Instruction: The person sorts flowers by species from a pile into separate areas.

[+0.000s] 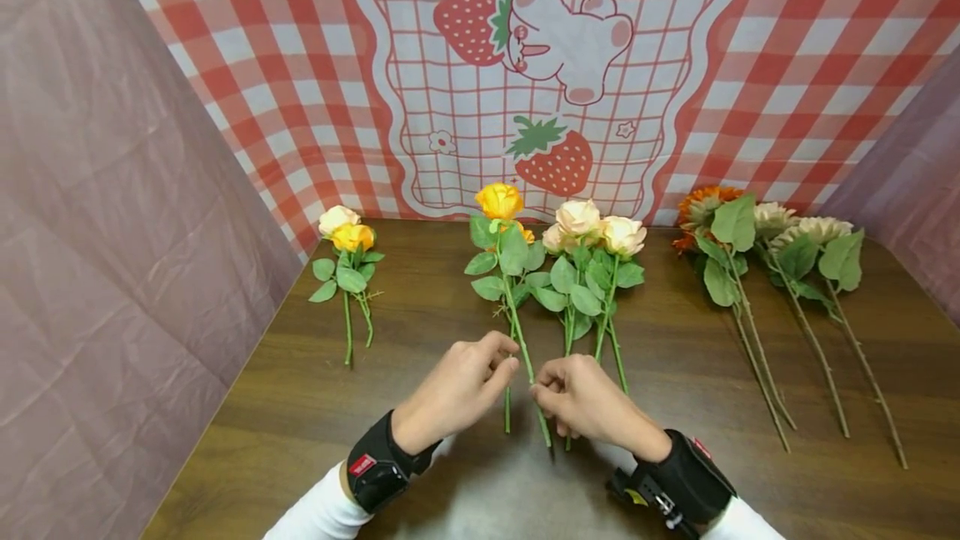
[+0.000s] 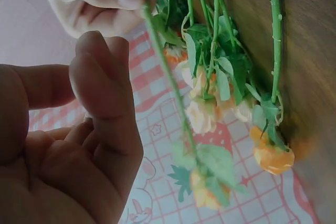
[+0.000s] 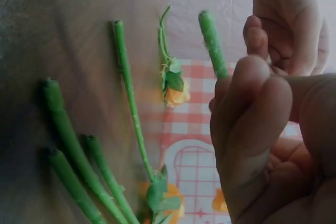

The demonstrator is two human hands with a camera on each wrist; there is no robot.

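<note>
My right hand [image 1: 581, 394] pinches the green stem of a yellow rose [image 1: 500, 201] near its lower end. In the left wrist view the rose's bloom [image 2: 210, 190] hangs past the fingers, and the cut stem end [image 3: 211, 38] sticks out of the grip in the right wrist view. Just left of that stem is my left hand [image 1: 468, 377], its fingers loosely bent and holding nothing. A second yellow rose [image 2: 274, 158] lies on the table, partly hidden under the held one in the head view. Several peach roses [image 1: 579, 219] lie right beside them.
A shorter pair, one peach and one yellow rose [image 1: 352, 237], lies at the left of the brown table [image 1: 262, 407]. Long-stemmed orange flowers [image 1: 703, 205] and white flowers [image 1: 821, 230] lie at the right. A red checked cloth [image 1: 292, 48] hangs behind.
</note>
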